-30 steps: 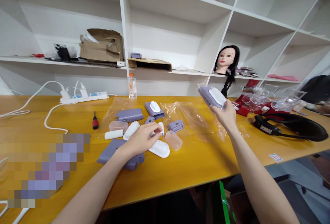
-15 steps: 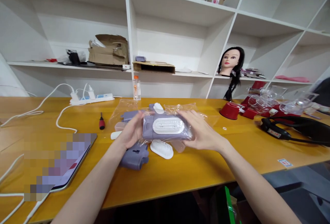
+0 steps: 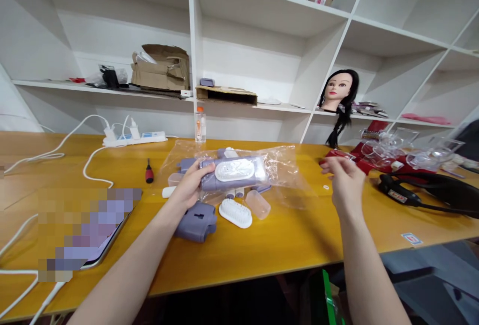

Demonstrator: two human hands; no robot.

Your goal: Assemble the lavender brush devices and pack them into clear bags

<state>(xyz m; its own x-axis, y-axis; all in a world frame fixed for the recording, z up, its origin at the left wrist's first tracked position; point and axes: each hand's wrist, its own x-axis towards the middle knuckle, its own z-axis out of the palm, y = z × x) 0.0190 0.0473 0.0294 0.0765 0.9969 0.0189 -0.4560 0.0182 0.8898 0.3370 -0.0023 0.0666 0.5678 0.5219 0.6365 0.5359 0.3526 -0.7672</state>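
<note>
Pack: a purple body (image 3: 209,182) with a white oval (image 3: 235,170) on its upper face; it is in the left hand (image 3: 191,184), over the loose parts at mid-table (image 3: 284,250).
Left hand: closed around the pack's left end, thumb on the upper face; the other fingers are mostly hidden beneath.
Right hand: (image 3: 346,180) well apart from the pack, above the table to its right, fingers bent and the gap to the thumb narrow; whether they pinch anything, I cannot tell.
Change: 0.5 s ago 2 hands held the pack, 1 at each end; now the right hand has let go and moved off to the right.
Meaning: by my judgement, the left hand alone supports the pack, leaving its right end free and the right hand available.
Film: clear and crinkled (image 3: 284,168), spreading right of the pack; where the pack's wrap ends and any film on the table begins is unclear.
Loose parts: a purple shell (image 3: 196,221) just below the left hand; a white brush (image 3: 235,213), bristles up, beside a clear cup (image 3: 258,204).
Table left: a screwdriver (image 3: 149,171), with a tablet (image 3: 101,230) nearer the person.
Table right: a black headset (image 3: 398,193), near the right hand.
</note>
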